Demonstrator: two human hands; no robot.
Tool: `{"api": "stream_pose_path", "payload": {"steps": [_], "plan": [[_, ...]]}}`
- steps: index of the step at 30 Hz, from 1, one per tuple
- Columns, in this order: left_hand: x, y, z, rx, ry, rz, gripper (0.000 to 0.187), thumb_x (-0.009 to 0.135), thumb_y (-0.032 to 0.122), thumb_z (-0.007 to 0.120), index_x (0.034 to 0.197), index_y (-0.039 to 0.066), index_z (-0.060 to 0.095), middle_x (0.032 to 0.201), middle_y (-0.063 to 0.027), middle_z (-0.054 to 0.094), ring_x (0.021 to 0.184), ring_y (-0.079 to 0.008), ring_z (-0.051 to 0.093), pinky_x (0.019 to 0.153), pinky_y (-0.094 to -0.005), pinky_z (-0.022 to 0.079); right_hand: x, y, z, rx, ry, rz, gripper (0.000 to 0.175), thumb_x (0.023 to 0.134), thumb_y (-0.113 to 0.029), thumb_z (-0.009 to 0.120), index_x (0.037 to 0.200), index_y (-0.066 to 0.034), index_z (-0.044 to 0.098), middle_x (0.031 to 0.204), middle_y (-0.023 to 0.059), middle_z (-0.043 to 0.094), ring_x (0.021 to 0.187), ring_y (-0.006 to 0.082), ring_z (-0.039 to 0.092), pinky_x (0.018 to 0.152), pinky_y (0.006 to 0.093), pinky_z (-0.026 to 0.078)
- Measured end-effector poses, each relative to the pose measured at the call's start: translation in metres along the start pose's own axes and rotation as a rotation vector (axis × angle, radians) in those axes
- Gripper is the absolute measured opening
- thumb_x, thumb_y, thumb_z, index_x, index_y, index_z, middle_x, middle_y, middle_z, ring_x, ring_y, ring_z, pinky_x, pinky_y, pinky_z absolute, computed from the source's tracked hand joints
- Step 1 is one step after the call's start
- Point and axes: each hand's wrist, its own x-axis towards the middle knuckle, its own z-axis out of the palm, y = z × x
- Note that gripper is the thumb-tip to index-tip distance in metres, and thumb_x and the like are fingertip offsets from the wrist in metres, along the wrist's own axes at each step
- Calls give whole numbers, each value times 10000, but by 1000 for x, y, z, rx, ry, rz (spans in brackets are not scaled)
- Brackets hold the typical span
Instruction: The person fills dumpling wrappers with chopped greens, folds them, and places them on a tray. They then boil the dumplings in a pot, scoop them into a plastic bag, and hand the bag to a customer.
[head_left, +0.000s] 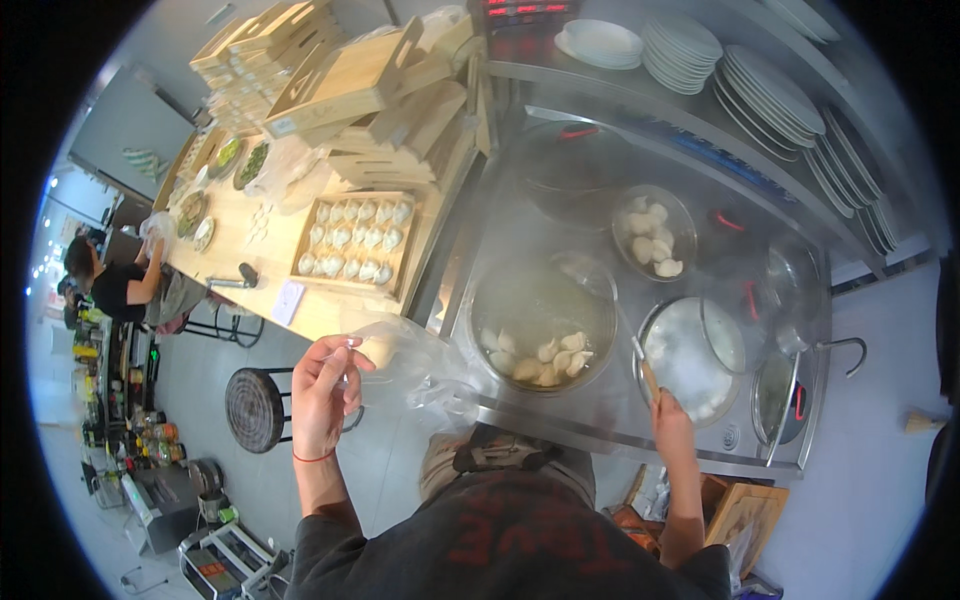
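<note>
My left hand (330, 386) pinches the edge of a clear plastic bag (420, 364), which spreads towards the steel cooking station. The wooden handle of a long metal skimmer (646, 375) is in my right hand (671, 427), its wire or mesh head over the left round pot. That pot (487, 300) holds cloudy water with several dumplings (559, 358) gathered near its front. Right of it, a second round pot (694, 360) of whitish, steaming liquid is partly covered by a glass lid. Behind them, a strainer or bowl (628, 247) holds more dumplings (652, 232).
Uncooked dumplings fill a wooden tray (296, 276) on the table (225, 277), beside stacked wooden trays (345, 82). White plates (772, 97) line the shelf above the pots. A round stool (253, 409) stands at the left, and another person (120, 285) is at the table's far side.
</note>
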Motion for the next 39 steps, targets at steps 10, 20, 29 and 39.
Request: {"api": "stream_pose_path", "payload": {"steps": [10, 20, 29, 39], "plan": [[-35, -15, -13, -38, 70, -4, 223, 1007, 159, 518, 1113, -17, 603, 850, -139, 657, 509, -65, 422, 405, -188, 322, 18, -33, -4, 118, -635, 63, 256, 958, -179, 573, 846, 51, 583, 710, 227, 657, 645, 366, 666, 569, 445, 522], [-51, -17, -24, -97, 108, -16, 228, 1010, 162, 514, 1112, -23, 602, 848, -137, 658, 514, -65, 422, 412, -187, 329, 41, -69, 70, 1328, -975, 703, 331, 1019, -232, 530, 1104, 86, 565, 738, 78, 577, 472, 69, 418, 396, 220, 320], [-46, -14, -22, -113, 96, -28, 219, 1015, 161, 522, 1094, -23, 610, 845, -138, 661, 507, -64, 421, 419, -197, 330, 51, -93, 132, 1689, -651, 688, 311, 1003, -247, 545, 1050, 60, 563, 754, 93, 577, 466, 83, 427, 391, 220, 314], [-29, -17, -13, -97, 38, -47, 225, 1009, 173, 536, 1085, -20, 622, 843, -136, 658, 503, -65, 421, 424, -201, 338, 21, -84, 137, 1416, -383, 588, 294, 1015, -259, 501, 1072, 25, 552, 694, 95, 574, 412, 116, 459, 353, 261, 358]]}}
